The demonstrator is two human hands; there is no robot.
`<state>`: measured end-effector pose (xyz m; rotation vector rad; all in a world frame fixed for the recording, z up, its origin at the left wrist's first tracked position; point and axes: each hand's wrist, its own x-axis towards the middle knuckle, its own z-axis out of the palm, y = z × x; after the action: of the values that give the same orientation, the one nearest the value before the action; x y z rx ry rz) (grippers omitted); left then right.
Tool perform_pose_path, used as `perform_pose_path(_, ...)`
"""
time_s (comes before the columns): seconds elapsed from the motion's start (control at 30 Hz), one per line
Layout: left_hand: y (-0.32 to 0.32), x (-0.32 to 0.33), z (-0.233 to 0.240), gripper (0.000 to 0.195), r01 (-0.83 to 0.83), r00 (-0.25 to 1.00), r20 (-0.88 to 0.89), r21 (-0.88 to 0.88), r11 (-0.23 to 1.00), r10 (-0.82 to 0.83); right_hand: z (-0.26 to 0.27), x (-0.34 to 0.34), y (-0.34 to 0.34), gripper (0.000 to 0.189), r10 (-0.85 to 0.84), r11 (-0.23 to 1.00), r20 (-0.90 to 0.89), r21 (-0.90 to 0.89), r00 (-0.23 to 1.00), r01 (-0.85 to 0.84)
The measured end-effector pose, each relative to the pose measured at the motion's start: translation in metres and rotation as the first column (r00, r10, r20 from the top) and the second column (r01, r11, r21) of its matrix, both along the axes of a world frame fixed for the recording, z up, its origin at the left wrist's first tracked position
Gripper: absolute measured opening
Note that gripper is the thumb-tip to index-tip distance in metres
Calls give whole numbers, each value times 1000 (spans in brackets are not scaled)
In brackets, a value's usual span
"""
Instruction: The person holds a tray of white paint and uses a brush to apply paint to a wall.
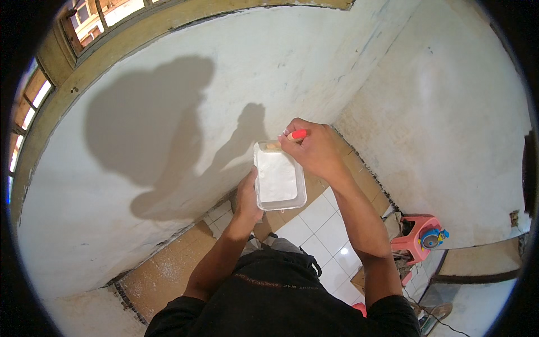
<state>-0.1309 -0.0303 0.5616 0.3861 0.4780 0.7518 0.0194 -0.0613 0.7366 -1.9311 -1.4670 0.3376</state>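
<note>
My left hand (249, 196) grips the left side of a clear plastic container (301, 198), which holds white paint (276, 177). In my right hand (309, 145) is a paintbrush (298, 135) with a red-tipped wooden handle. Its ferrule end lies at the container's far edge, and my fingers partly cover the handle. Whether the bristles touch the paint cannot be told. Beyond the container rises a whitish wall (269, 71) bearing the shadow of my head and arms.
A second wall (438, 126) meets the first at a corner on the right. A pink plastic stool (410, 243) with a blue and yellow object (433, 239) on it stands at right. A window frame (126, 40) is upper left. Brown and white floor tiles (313, 219) lie below.
</note>
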Motion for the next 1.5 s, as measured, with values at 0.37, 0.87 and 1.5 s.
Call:
perform_pose_path(0.37, -3, 1, 3, 48, -4, 1000, -24, -4, 1000, 4, -10, -5, 5, 20, 2, 999, -36, -44, 999, -4)
perform_pose_path(0.87, -3, 1, -7, 44, 1, 998, -63, -15, 1000, -2, -22, -16, -17, 18, 130, 989, -5, -69, 991, -130)
perform_pose_path(1.5, 7, 4, -23, 46, 30, 1000, 3, 7, 1000, -30, -16, -28, -49, 18, 304, 948, 39, -110, 952, -299)
